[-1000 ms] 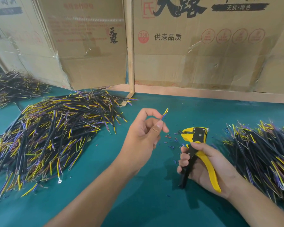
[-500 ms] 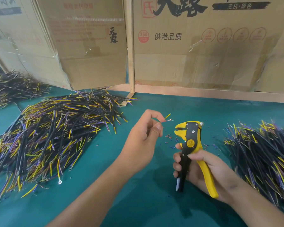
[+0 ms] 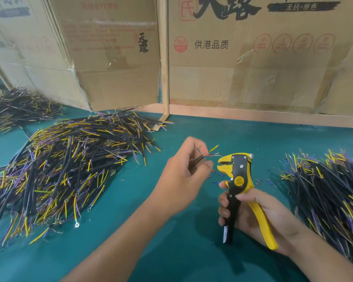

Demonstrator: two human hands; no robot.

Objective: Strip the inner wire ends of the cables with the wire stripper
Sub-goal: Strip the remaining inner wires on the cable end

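My left hand (image 3: 183, 171) pinches the cable (image 3: 198, 159), now lowered so its inner wire ends (image 3: 214, 153) sit just beside the open mouth of the wire stripper (image 3: 239, 180), which my right hand (image 3: 259, 216) grips and has raised; feeding in comes next.

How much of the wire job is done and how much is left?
Done: snipped insulation bits lie on the mat. In hand: the left hand holds one cable near the wire stripper gripped by the right hand. Which of the two big piles is unfinished, I cannot tell.
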